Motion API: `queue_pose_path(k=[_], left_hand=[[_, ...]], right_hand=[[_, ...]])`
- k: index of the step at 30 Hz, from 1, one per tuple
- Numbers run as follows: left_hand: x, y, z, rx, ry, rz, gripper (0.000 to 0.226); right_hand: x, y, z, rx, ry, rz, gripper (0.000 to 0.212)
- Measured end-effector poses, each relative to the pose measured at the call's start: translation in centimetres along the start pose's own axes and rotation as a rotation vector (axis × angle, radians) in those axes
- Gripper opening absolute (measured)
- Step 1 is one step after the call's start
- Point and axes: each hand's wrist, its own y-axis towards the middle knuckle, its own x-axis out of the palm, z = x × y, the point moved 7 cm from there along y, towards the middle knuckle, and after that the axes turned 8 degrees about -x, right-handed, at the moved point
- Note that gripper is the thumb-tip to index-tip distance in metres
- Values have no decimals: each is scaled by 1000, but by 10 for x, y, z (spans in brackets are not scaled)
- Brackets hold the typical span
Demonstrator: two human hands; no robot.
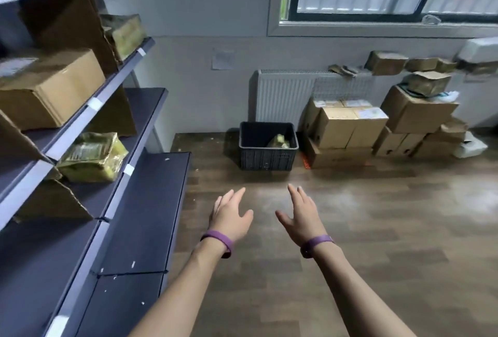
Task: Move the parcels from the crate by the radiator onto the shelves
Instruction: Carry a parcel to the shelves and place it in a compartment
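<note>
Both hands (266,215) empty, fingers spread, above wood floor (377,228)

Left grip (231,218), right grip (304,219) empty and outstretched, parcel (279,141) in crate (265,160)

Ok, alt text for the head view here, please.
The left hand and right hand, both empty with straight fingers, reach toward a dark crate by the radiator, one yellow parcel inside. Shelves at left hold more parcels and boxes.
</note>
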Motion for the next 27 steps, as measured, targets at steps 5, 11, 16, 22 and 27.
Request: queue_pose_path(k=[5, 11, 16, 22, 27], left_hand=[[-1, 72, 33, 43, 15, -28, 59], [14, 168, 59, -9, 30, -35, 59], [21, 263, 107, -60, 3, -32, 58], [19, 359, 162, -76, 1, 4, 57], [21, 426, 188, -102, -38, 5, 57]], right_hand=[[-7, 70, 22, 11, 1, 32, 73], [-5, 169, 69, 31, 42, 14, 74], [-19, 274, 116, 30, 60, -23, 74], [-48, 393, 148, 15, 43, -68, 74], [-59, 466, 166, 1, 30, -109, 71]])
